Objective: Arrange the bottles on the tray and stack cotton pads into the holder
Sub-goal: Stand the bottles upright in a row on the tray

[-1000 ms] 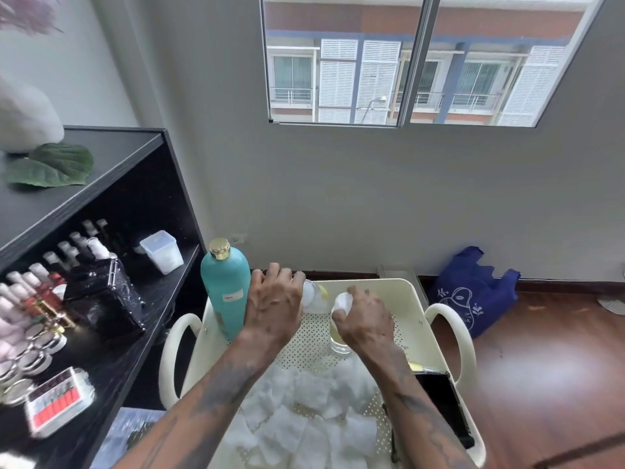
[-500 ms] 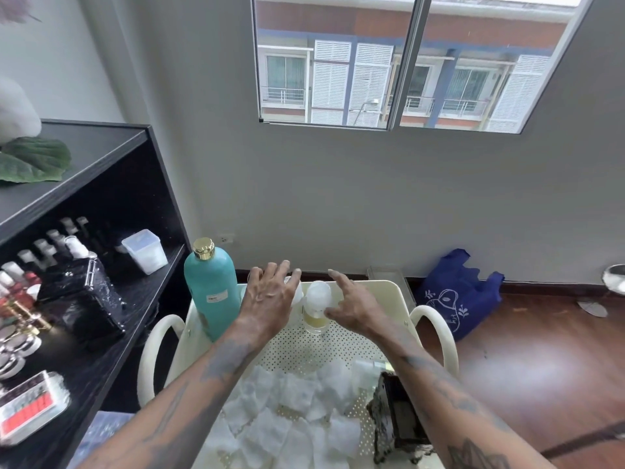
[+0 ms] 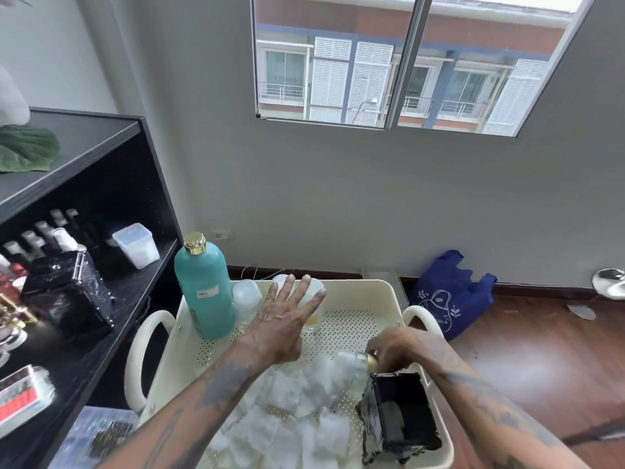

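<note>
A cream perforated tray (image 3: 358, 296) holds a tall teal bottle with a gold cap (image 3: 203, 292) at its back left. Small clear bottles with white caps (image 3: 247, 294) stand beside it. My left hand (image 3: 287, 316) hovers flat, fingers spread, over those small bottles and holds nothing. My right hand (image 3: 399, 346) is closed on a small clear bottle with a gold collar (image 3: 355, 362), low at the tray's right. White cotton pads (image 3: 297, 411) lie loose across the tray's front. A black open box (image 3: 399, 414) stands at the front right corner.
A black shelf unit (image 3: 101, 319) stands at the left with nail polish bottles (image 3: 37, 235), a black case (image 3: 64, 296) and a clear lidded tub (image 3: 135, 245). A blue bag (image 3: 449, 296) lies on the wooden floor by the wall.
My right hand has left the upright bottles at the back and dropped to the tray's right front, where it now grips a small bottle. My left hand stays spread over the back bottles.
</note>
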{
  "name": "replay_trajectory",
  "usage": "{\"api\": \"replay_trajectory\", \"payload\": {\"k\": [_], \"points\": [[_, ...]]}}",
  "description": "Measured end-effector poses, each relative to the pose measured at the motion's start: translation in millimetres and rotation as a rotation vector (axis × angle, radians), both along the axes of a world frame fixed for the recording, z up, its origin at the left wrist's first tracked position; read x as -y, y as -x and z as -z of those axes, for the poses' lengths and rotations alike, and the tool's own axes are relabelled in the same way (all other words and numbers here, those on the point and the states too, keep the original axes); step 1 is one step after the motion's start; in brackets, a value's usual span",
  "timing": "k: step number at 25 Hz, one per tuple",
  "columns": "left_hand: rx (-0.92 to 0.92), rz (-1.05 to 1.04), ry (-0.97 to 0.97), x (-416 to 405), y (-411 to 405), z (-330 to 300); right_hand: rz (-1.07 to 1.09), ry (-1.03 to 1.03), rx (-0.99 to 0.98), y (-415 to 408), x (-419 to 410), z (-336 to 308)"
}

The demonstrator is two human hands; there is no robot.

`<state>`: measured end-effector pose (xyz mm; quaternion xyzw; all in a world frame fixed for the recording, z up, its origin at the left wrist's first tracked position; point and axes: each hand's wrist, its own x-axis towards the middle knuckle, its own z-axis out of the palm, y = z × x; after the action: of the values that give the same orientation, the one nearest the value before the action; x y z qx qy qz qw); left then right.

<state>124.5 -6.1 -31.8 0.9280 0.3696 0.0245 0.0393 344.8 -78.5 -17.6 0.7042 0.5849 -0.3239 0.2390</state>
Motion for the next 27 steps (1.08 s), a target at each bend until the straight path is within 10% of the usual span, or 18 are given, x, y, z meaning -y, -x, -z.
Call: {"api": "replay_trajectory", "payload": {"k": [8, 15, 21, 27], "points": [[-0.009, -0.014, 0.057, -2.0, -4.9, -5.6, 0.416, -0.6, -0.406, 3.1, 10.9, 10.0], [-0.001, -0.044, 0.07, -2.5, -6.8, -5.9, 0.547, -0.578, -0.578, 19.3, -37.3, 8.6], [-0.065, -0.022, 0.047, -0.9, -3.4, -11.2, 0.448, -0.425, -0.162, 31.2, -23.6, -13.1], [0.405, -0.152, -0.019, 46.8, 38.2, 17.5, 0.021, -0.628, 0.107, 74.7, 8.3, -46.7]]}}
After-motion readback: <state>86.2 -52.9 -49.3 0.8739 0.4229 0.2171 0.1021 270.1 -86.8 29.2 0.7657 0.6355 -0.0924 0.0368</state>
